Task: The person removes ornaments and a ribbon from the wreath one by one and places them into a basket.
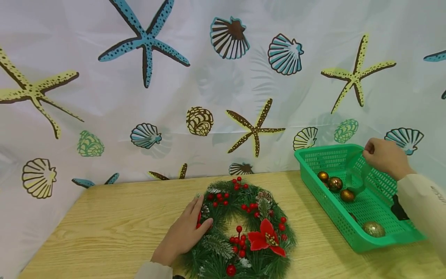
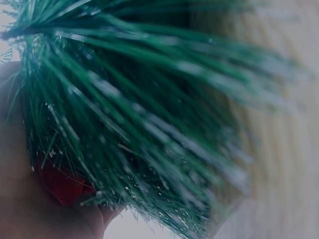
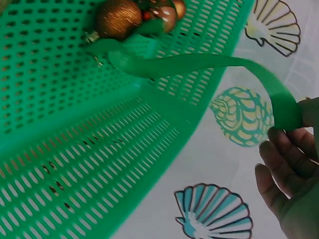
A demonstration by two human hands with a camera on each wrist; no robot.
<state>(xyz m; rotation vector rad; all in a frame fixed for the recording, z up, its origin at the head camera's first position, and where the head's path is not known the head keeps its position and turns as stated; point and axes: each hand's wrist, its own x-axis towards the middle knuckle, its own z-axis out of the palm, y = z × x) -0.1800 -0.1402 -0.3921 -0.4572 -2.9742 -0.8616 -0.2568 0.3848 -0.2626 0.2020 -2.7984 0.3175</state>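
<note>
A Christmas wreath (image 1: 221,217) of green needles lies on the table, with red berries, pine cones and a red poinsettia (image 1: 263,238). My left hand (image 1: 186,230) rests on its left side, fingers fairly straight and thumb spread toward the middle. Needles fill most of the left wrist view, beside part of that hand and a bit of red. Above the far right part of a green plastic basket (image 1: 329,207), my right hand (image 1: 386,157) pinches one end of a green ribbon (image 3: 199,64). The ribbon's other end hangs down among the ornaments in the basket.
Several brown-gold balls (image 1: 335,184) and a pale gold glitter ball (image 1: 374,229) lie in the basket. The basket stands on the right of the wooden table (image 1: 115,228). Behind rises a white curtain (image 1: 195,85) printed with starfish and shells.
</note>
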